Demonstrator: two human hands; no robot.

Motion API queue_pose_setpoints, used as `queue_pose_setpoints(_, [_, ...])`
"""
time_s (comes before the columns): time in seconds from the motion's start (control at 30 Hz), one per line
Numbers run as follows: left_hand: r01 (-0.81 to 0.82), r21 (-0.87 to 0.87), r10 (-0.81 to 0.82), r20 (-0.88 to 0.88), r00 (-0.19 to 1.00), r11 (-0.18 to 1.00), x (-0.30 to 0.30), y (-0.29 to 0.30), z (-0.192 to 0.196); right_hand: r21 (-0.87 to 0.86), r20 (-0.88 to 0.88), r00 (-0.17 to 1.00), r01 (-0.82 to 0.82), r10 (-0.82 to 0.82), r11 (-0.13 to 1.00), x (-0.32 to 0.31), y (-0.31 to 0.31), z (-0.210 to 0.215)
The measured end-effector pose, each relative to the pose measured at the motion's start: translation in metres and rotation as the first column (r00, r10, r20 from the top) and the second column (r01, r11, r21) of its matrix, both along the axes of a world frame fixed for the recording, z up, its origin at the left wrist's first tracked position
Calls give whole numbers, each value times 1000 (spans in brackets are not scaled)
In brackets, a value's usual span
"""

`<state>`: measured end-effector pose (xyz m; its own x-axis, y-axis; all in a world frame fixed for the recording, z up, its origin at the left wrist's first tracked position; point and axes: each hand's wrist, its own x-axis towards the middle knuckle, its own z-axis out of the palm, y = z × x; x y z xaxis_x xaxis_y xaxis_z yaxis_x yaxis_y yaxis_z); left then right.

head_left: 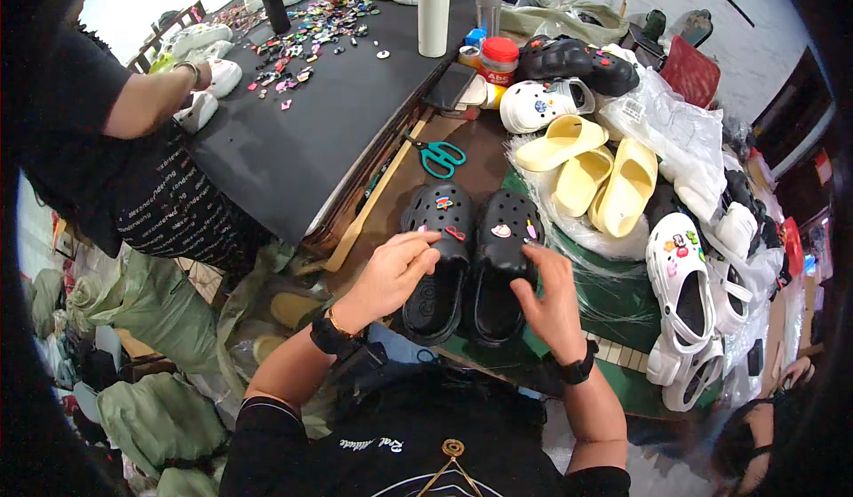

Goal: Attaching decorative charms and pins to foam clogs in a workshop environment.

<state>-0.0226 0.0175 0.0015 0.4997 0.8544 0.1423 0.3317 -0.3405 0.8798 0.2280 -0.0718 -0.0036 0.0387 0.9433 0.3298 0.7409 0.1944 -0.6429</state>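
Observation:
Two black clogs lie side by side before me, toes pointing away. The left black clog (433,306) carries a star-shaped charm (444,202) and a small red charm (455,233) on its perforated top. On the right black clog (498,306) sit a pink-and-white charm (501,230) and a small yellow-and-purple one. My left hand (395,270) reaches over the left clog's outer side, fingers stretched out and nothing visible in them. At the right clog's outer edge, my right hand (553,297) has thumb and fingers apart. I cannot tell how firmly either hand touches.
Teal-handled scissors (440,159) lie beyond the clogs. Cream slides (626,186) and white clogs (680,270) crowd the right side. A dark table (293,142) at left holds scattered charms (306,44) and a white tumbler (434,13). A co-worker's arm (151,102) reaches in there.

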Motion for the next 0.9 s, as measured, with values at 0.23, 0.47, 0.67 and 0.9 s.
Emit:
queue_pose_setpoints(0.23, [166, 383, -137, -102, 985, 909, -24, -18, 11, 107, 47, 999, -3, -2, 994, -7, -39, 11])
queue_pose_setpoints(0.47, [276, -103, -268, 84, 960, 956, -23, -47, 44, -305, -435, 883, -328, 176, 894, -26, -71, 17])
queue_pose_setpoints(0.67, [465, -525, -274, 402, 874, 713, -12, -56, 49, -436, -582, 698, -701, 417, 565, -42, -66, -16])
queue_pose_setpoints(0.9, [222, -534, 94, 501, 860, 816, -65, -34, 52, -631, -556, 750, -661, 358, 405, 5, -86, -10])
